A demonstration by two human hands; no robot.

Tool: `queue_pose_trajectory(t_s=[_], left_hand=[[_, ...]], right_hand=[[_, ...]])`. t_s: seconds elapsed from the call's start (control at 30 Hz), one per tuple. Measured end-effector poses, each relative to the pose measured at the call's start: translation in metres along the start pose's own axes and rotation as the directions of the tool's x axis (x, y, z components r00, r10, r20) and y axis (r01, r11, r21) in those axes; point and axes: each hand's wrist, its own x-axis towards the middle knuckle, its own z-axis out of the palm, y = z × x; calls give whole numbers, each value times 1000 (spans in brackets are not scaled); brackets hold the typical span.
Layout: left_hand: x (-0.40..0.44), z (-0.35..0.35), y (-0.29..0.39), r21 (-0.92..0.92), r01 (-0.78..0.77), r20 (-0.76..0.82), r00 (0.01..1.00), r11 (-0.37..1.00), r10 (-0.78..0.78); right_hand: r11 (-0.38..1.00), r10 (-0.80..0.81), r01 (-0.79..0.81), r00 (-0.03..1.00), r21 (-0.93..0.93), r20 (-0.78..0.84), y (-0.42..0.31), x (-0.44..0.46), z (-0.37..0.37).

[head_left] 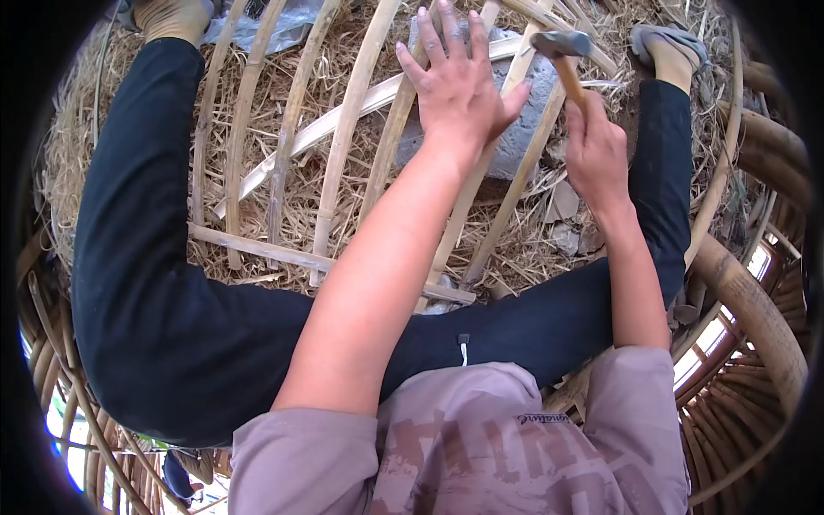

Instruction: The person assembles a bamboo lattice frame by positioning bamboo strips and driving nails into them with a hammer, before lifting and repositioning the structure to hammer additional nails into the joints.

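My left hand [457, 94] lies with its fingers spread over the upper ends of the bamboo strips [348, 129], palm down. To its right, my right hand [596, 146] is closed round the wooden handle of a hammer [562, 45], whose metal head is raised near the strips. Several strips run side by side, with a crosswise strip [257, 249] at their lower ends and a pale split strip [322, 124] slanting across them. A grey stone block [519, 129] sits beneath the strips, partly hidden by my left hand.
Straw and shavings [257, 146] cover the ground between my outstretched legs [137, 249]. Thick bamboo poles [747, 300] stand at the right, with thinner poles [73, 386] at the lower left. A plastic sheet [266, 30] lies at the top left.
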Motion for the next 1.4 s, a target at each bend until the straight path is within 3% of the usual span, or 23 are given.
queue_pose_trajectory(t_s=[0.03,0.13,0.23,0.33,0.4,0.43,0.53,0.7,0.77,0.87,0.9,1.07,1.13,1.23,1.33,1.4], left_hand=[[2,-3,0,-28,9,10,1000,1000,-9],[9,-28,-1,-88,31,253,967,996,-8],[1,-2,-1,-4,-4,10,1000,1000,4],[11,-41,-2,-195,73,305,952,978,-11],[9,-28,0,-138,49,211,977,989,-19],[10,-27,-1,-147,46,195,981,988,-17],[9,-27,-1,-137,46,199,980,989,-18],[7,-29,-1,-169,50,209,978,984,-14],[8,-30,-1,-192,54,233,973,980,-8],[12,-9,-2,23,-18,-201,979,1000,22],[2,-10,-4,-162,24,188,982,987,7],[3,-12,-6,-237,60,225,974,970,-5],[6,-9,-13,-312,81,200,980,947,-18],[17,-30,-27,-244,247,115,968,938,-225],[36,-64,-36,22,402,314,866,915,-388],[42,-77,-42,124,418,376,820,900,-432]], right_hand=[[1000,-19,18,999,-24,-48,-1,-1,0],[994,26,-10,988,-105,153,8,2,5],[999,-21,22,999,-26,37,2,-2,7],[1000,-17,18,999,-15,32,6,-6,9],[997,21,-16,997,-71,73,7,-1,2],[999,0,0,1000,-45,-3,1,-2,1],[993,57,-43,991,-111,125,6,2,3],[999,-37,38,995,12,-88,-4,-2,6],[998,20,-18,1000,-59,24,2,2,6],[997,79,-78,996,-22,39,-2,0,-8],[995,102,-102,995,1,11,-8,-6,-16],[976,183,-169,979,141,-95,-13,-27,-54],[931,273,-223,951,288,-147,2,-45,-51],[648,479,-305,876,698,-61,30,-74,-29],[319,595,-316,801,894,71,30,-83,-34],[243,625,-263,779,934,57,33,-81,-42]])
